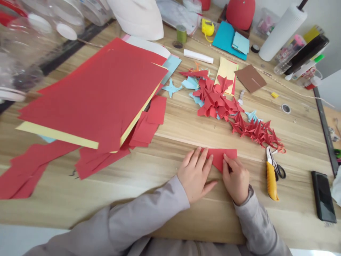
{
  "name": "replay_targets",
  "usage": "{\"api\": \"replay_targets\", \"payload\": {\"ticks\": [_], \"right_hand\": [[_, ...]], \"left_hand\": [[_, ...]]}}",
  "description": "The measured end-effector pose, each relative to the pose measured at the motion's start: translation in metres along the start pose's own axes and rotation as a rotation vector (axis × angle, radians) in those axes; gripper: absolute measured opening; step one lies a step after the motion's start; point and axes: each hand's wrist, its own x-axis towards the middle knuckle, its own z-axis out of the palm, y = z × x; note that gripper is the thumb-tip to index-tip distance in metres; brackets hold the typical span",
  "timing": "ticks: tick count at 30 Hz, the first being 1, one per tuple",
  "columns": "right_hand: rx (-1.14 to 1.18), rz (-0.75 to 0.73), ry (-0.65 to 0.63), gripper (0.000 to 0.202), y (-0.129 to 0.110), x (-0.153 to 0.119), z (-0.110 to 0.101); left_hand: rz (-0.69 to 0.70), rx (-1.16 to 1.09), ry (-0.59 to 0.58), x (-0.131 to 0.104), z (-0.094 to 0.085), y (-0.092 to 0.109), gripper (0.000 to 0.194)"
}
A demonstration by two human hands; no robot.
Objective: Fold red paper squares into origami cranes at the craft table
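A small sheet of red paper (218, 156) lies on the wooden table in front of me, with a slanting lower edge as if folded. My left hand (194, 174) rests flat on its left part, fingers spread and thumb apart. At the paper's right part, my right hand (236, 177) has its fingers curled, with thumb and forefinger pinching the paper near its edge. Beyond both hands lies a pile of folded red paper stars (215, 99), and a light blue paper star (171, 88) sits to its left.
A large stack of red sheets (101, 89) covers the left side, with cut red pieces (145, 128) beside it. To the right lie a yellow utility knife (271, 179), scissors (279, 171) and a black phone (323, 195). A brown paper square (250, 79) and tape measure (207, 27) lie farther back.
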Motion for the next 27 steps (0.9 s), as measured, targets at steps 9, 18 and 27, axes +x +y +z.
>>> {"api": "replay_targets", "payload": {"ticks": [9,18,27], "right_hand": [[-0.209,-0.1,0.024,0.025,-0.001,0.003,-0.003],[-0.114,-0.325,-0.034,0.029,0.01,0.014,-0.008],[0.01,-0.286,-0.104,0.03,0.027,0.019,-0.009]], "left_hand": [[0.026,0.08,-0.051,0.002,0.0,0.002,0.08],[0.084,0.027,-0.107,0.0,0.002,-0.003,0.078],[0.111,0.007,-0.129,-0.004,0.004,0.004,0.069]]}}
